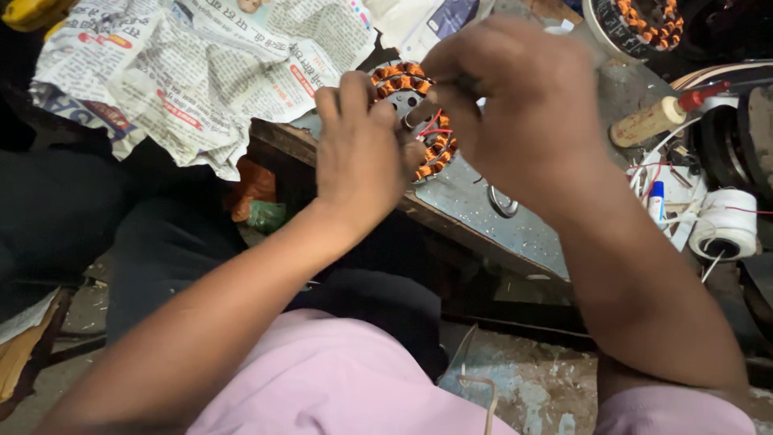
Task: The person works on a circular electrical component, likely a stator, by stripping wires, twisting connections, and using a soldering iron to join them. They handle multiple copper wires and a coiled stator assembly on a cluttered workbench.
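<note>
Both hands meet over the near edge of the grey metal-topped bench (pixel 483 209), closed around a round motor stator wound with orange-copper coils (pixel 419 121). The left hand (pixel 358 153) grips the stator's left side, fingers curled over its rim and thumb against its face. The right hand (pixel 515 105) covers the stator's upper right part, fingers bent and pinched at its middle, where thin red wires (pixel 435 127) run out; what exactly those fingertips pinch is hidden.

Left of the stator, crumpled sheets of printed newspaper (pixel 201 72) spread over the far side of the bench and hang past its edge. Just below and right of the stator, a small metal ring (pixel 503 201) lies on the bench top. Further right of the stator lies a tan glue bottle with a red nozzle (pixel 656 117), and beyond it a white spool of thread (pixel 725 221). Above and right of the stator, a second coil-wound stator in a white ring (pixel 644 20) sits at the top edge of the view.
</note>
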Demonstrator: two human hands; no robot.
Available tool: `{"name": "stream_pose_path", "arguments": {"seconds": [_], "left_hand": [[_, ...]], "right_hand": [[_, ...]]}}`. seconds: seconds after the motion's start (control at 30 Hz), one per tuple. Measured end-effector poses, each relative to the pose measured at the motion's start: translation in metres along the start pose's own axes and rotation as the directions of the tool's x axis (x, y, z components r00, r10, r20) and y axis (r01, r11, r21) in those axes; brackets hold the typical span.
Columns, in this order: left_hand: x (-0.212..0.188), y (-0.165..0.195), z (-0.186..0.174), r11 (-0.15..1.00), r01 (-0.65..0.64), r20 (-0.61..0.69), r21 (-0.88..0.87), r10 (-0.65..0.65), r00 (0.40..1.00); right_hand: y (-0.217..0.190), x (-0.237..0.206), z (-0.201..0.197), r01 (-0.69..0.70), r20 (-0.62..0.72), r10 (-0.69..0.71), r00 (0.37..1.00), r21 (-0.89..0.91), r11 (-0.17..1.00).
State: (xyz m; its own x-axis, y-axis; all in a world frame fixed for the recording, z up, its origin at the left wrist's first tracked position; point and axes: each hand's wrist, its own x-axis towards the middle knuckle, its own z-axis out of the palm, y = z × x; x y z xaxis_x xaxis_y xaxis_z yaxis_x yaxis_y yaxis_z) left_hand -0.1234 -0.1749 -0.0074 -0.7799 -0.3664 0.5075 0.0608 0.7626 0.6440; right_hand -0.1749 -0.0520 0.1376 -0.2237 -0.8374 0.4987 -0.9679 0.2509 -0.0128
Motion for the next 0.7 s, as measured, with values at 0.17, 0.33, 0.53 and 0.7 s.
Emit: {"name": "stream_pose_path", "arguments": {"seconds": [0.17, 0.33, 0.53, 0.7], "left_hand": [[-0.001, -0.003, -0.002, 0.988, -0.051, -0.054, -0.147, 0.044, 0.998], [-0.001, -0.003, -0.002, 0.99, -0.122, -0.143, -0.064, 0.112, 0.983], [0.001, -0.002, -0.003, 0.996, -0.089, -0.053, 0.026, 0.09, 0.995], [0.002, -0.004, -0.006, 0.994, -0.08, 0.035, 0.069, 0.078, 0.996]], "right_hand": [[0.004, -0.005, 0.007, -0.041, -0.011, 0.04, 0.999, -0.017, 0.999], [0.009, -0.01, 0.011, -0.201, 0.014, 0.201, 0.98, 0.111, 0.973], [0.011, -0.02, 0.022, -0.189, -0.085, 0.209, 0.974, 0.2, 0.962], [0.012, -0.027, 0.023, -0.302, -0.068, 0.363, 0.929, 0.429, 0.851]]}}
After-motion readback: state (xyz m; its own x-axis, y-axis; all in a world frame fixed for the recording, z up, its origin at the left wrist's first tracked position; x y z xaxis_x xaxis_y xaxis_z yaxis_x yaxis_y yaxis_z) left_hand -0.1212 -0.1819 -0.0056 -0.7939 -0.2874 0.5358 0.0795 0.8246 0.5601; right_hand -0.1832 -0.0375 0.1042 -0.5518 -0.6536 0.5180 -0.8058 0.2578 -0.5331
